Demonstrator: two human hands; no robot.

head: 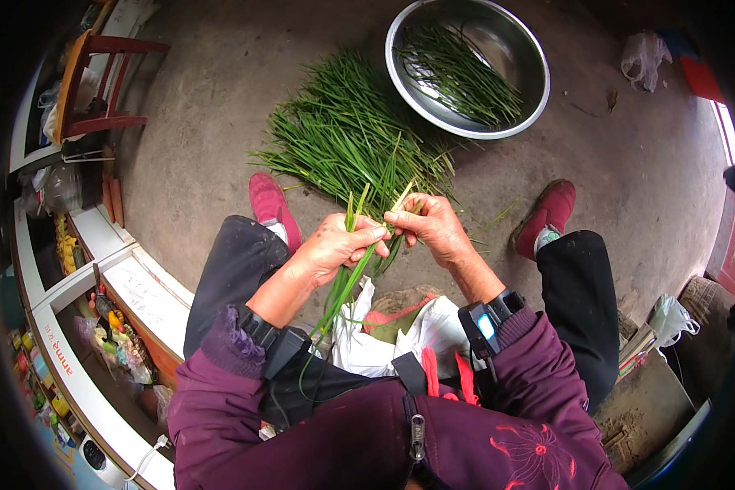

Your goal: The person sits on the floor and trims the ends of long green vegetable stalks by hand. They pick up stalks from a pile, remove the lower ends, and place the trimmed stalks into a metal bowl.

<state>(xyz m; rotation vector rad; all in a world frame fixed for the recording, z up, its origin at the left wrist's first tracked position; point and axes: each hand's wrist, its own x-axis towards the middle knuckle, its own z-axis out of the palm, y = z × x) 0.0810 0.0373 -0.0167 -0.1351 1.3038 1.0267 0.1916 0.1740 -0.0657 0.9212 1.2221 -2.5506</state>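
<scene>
My left hand grips a few long green stalks of garlic chives, their leaves trailing down toward my lap. Close against it, the thumb and fingers of my right hand pinch the pale stem end of a stalk. Just beyond both hands, a large heap of garlic chives lies on the concrete floor. A smaller bunch of chives rests inside a stainless steel basin at the heap's upper right.
White cloth or plastic lies between my legs. Along the left stand a white-framed display case with mixed goods and a wooden chair. A clear plastic bag lies at the upper right; another bag hangs lower right.
</scene>
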